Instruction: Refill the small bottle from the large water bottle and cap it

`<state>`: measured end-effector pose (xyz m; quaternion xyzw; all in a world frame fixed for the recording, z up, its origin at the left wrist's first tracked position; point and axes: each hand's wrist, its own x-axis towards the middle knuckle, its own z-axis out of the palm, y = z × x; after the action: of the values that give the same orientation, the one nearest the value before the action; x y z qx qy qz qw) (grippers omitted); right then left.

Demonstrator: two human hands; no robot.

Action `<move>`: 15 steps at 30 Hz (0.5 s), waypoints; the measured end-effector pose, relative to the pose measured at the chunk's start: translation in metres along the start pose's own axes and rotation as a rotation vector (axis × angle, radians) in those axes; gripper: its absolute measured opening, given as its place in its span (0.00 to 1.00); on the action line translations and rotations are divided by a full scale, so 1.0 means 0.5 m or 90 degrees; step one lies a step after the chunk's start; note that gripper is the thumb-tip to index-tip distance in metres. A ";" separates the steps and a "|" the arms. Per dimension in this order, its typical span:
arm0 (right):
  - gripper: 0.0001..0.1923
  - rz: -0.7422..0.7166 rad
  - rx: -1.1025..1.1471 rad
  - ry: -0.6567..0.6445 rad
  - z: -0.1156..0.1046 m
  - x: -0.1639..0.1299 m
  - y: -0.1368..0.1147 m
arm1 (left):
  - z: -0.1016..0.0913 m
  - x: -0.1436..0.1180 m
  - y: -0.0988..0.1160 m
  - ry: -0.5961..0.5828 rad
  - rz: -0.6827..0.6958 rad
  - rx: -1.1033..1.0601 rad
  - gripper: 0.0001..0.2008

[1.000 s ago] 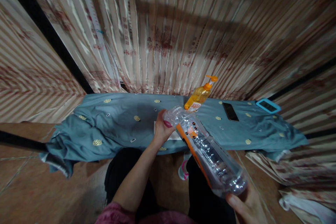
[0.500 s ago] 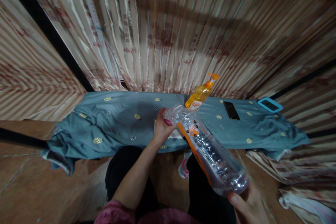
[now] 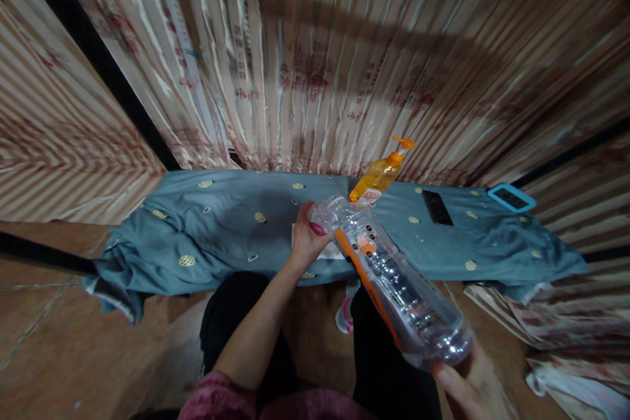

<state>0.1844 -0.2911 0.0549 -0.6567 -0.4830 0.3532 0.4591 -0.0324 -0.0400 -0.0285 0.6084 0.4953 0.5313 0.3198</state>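
Observation:
A large clear plastic bottle (image 3: pixel 398 282) with an orange label strip lies slantwise between my hands, above the front of the cloth-covered table (image 3: pixel 236 236). My left hand (image 3: pixel 310 236) is closed around its narrow upper end, where a bit of pink shows by the fingers. At the lower right, my right hand (image 3: pixel 465 380) grips the bottle's base, thumb on the near side; its other fingers are mostly hidden. A white sheet (image 3: pixel 333 251), partly covered by the left hand and bottle, rests on the cloth.
Behind the clear bottle stands a pump bottle (image 3: pixel 378 176) of yellow-orange liquid. A dark phone (image 3: pixel 438 208) lies to its right, and a blue-rimmed device (image 3: pixel 512 197) sits at the far right. A striped curtain (image 3: pixel 305 79) hangs along the back; a black pole (image 3: pixel 98 59) slants at left.
The view has shifted slightly, so everything on the table appears a little further right. Both hands keep the same hold on the clear bottle.

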 end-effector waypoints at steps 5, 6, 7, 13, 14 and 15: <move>0.34 -0.013 0.001 0.006 -0.007 -0.004 0.015 | 0.001 0.000 -0.002 -0.002 -0.002 -0.010 0.42; 0.34 -0.015 -0.005 0.003 -0.008 -0.005 0.017 | 0.001 0.000 -0.002 -0.001 -0.002 -0.011 0.42; 0.34 -0.016 -0.009 0.003 -0.008 -0.006 0.017 | 0.002 0.000 -0.002 0.001 -0.001 -0.009 0.42; 0.33 -0.001 -0.005 0.009 -0.007 -0.008 0.015 | 0.004 -0.003 0.001 0.012 -0.007 0.001 0.42; 0.34 0.004 -0.006 0.014 -0.006 -0.008 0.017 | 0.004 -0.003 0.002 0.012 -0.008 0.001 0.42; 0.34 0.009 -0.005 0.022 -0.006 -0.008 0.019 | 0.004 -0.003 0.002 0.012 -0.009 0.000 0.42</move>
<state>0.1889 -0.2966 0.0468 -0.6680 -0.4716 0.3433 0.4621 -0.0302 -0.0416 -0.0285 0.5997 0.5026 0.5346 0.3193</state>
